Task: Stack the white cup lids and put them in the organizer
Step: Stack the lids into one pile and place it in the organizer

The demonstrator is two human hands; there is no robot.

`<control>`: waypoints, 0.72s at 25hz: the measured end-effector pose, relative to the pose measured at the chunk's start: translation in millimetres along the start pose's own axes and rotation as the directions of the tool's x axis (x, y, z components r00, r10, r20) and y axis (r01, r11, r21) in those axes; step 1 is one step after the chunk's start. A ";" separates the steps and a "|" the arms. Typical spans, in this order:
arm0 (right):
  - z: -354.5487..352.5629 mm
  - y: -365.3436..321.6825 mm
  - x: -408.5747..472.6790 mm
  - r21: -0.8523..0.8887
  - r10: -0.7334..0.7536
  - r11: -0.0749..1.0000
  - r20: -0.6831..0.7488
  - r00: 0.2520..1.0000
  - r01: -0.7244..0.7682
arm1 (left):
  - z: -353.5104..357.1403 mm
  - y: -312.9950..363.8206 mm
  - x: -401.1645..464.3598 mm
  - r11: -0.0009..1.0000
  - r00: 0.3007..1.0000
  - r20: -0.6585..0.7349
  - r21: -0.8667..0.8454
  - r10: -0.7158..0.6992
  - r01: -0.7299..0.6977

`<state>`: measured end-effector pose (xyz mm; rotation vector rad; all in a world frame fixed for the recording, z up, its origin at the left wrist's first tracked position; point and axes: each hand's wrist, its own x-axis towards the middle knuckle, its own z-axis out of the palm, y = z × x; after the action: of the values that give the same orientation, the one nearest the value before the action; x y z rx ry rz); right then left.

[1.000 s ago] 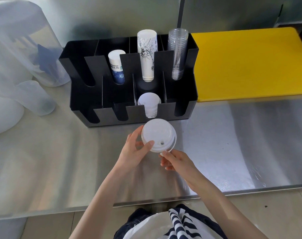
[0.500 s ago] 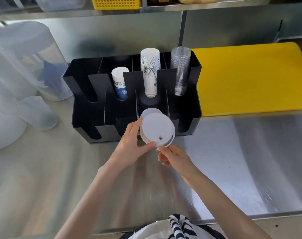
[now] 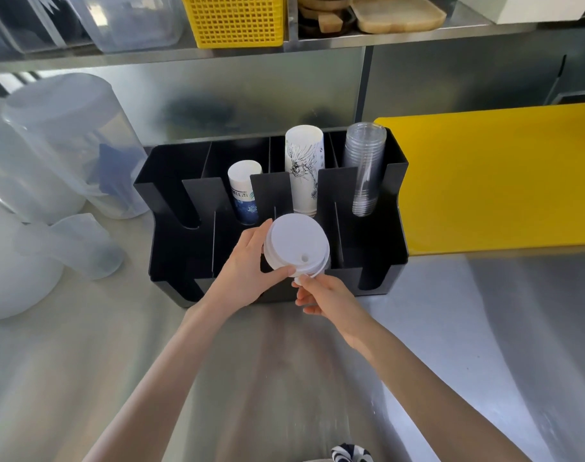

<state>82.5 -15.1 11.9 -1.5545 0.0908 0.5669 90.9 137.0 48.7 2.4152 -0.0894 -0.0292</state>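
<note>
A stack of white cup lids (image 3: 296, 245) is held tilted over the front middle compartment of the black organizer (image 3: 373, 261). My left hand (image 3: 247, 268) grips the stack's left side, thumb on its lower rim. My right hand (image 3: 324, 295) pinches the bottom rim with its fingertips. The lids that were in that compartment are hidden behind the stack. In the organizer's back row stand a short blue-and-white paper cup stack (image 3: 245, 191), a tall printed paper cup stack (image 3: 304, 168) and a clear plastic cup stack (image 3: 366, 168).
A yellow cutting board (image 3: 498, 181) lies right of the organizer on the steel counter (image 3: 484, 328). Translucent plastic jugs (image 3: 61, 148) and a measuring cup (image 3: 81, 245) stand at left. A shelf above carries a yellow basket (image 3: 237, 18) and wooden trays (image 3: 391, 11).
Both hands carried the lid stack away from me, from above the counter to over the organizer's front middle compartment. The camera view tilted up, showing the shelf.
</note>
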 end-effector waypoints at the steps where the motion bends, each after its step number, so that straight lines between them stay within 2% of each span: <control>1: 0.2 -0.1 3.0 0.004 0.006 1.000 -0.001 1.000 -0.006 | -0.2 -0.2 3.0 1.000 1.000 0.005 0.005 -0.003 0.003; 13: -3.4 4.9 16.3 0.115 0.123 0.985 0.021 0.992 -0.125 | 4.8 1.5 18.3 0.998 0.996 0.077 0.054 -0.039 0.035; 18: -5.1 5.4 18.6 0.163 0.171 0.971 0.035 0.985 -0.175 | 7.5 2.3 21.4 0.993 0.996 0.066 0.110 -0.052 0.045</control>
<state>98.0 -15.1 -0.7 -1.3865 0.2533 0.6956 111.8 128.8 44.7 2.5246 -0.0656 -0.1332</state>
